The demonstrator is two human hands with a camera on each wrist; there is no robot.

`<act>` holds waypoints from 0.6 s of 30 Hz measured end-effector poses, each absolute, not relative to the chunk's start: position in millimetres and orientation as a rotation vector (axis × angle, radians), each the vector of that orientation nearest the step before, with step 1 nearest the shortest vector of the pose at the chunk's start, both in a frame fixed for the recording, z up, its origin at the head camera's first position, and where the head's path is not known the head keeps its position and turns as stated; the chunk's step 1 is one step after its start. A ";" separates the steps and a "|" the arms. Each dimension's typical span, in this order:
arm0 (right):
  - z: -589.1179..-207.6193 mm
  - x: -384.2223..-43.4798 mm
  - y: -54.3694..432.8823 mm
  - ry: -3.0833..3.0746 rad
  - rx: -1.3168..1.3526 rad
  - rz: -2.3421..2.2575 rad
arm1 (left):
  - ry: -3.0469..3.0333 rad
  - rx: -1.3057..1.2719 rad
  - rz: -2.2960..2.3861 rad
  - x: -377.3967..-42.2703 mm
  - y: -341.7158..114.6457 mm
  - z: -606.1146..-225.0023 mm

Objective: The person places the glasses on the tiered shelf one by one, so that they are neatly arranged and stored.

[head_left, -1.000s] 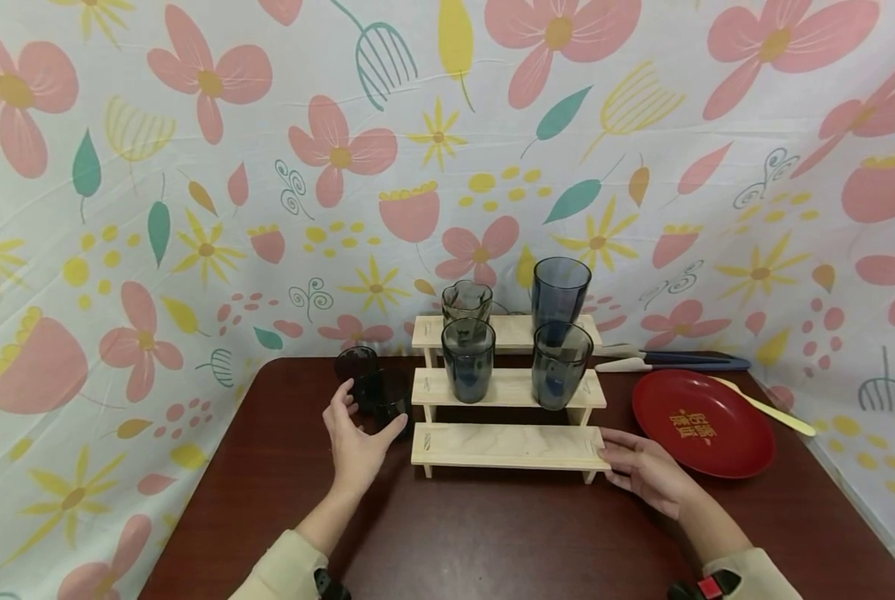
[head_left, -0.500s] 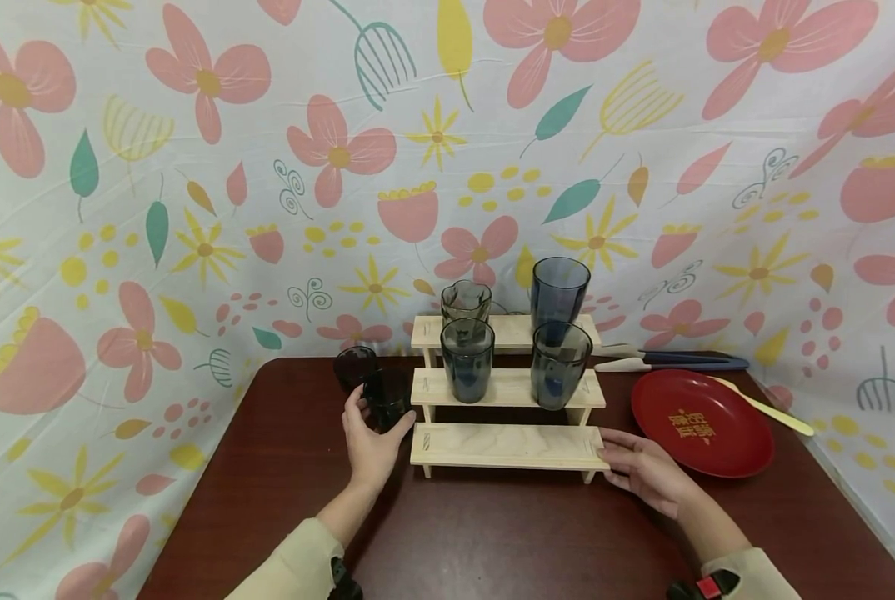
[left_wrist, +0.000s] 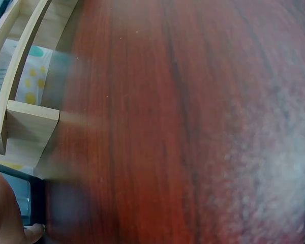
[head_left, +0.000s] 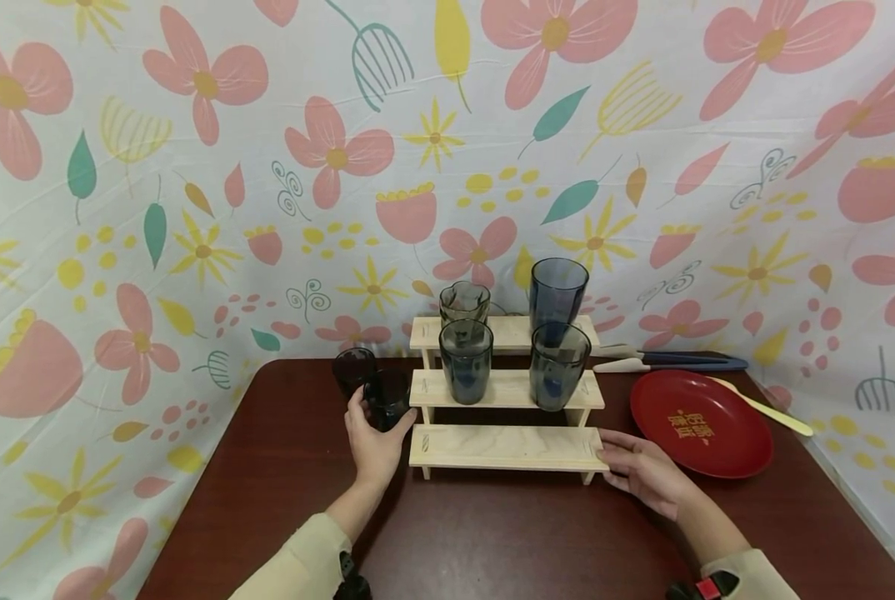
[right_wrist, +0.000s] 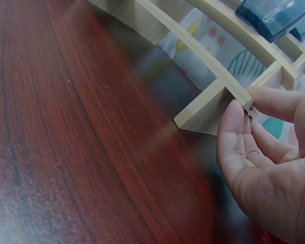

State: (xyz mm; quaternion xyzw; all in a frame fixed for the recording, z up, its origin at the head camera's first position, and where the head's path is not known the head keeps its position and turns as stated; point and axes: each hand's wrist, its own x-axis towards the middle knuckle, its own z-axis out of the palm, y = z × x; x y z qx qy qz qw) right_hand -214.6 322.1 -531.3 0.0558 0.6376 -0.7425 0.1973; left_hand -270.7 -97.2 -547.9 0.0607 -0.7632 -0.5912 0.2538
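Observation:
My left hand (head_left: pixel 375 448) holds a dark glass tumbler (head_left: pixel 389 397) on the table, left of a three-tier wooden rack (head_left: pixel 503 447). In the left wrist view, part of that hand (left_wrist: pixel 1 211) shows at the lower left corner, against the tumbler's side (left_wrist: pixel 21 194). A second dark glass (head_left: pixel 353 367) stands just behind the held one. My right hand (head_left: pixel 648 477) pinches the right end of the rack's lowest shelf. The right wrist view shows the thumb above the board and fingertips (right_wrist: pixel 233 122) below it.
Two bluish-grey glasses (head_left: pixel 467 367) stand on the middle shelf; a greenish glass (head_left: pixel 465 302) and a tall blue one (head_left: pixel 558 287) stand on the top. Right of the rack lie a red plate (head_left: pixel 702 417), a yellow-handled utensil (head_left: pixel 781 414) and blue-handled tongs-like utensils (head_left: pixel 695 360).
My left hand has moved slightly right and its fingers have closed round the front dark tumbler. The right hand stays at the shelf end.

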 end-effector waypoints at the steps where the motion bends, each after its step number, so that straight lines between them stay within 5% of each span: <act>1: -531.2 -214.7 322.0 1.786 0.159 -2.077 | -2.079 0.170 -1.599 -270.9 -97.6 -548.0; 18: -531.9 -215.6 323.4 1.777 0.126 -2.070 | -2.175 0.137 -1.479 -254.0 -115.9 -536.7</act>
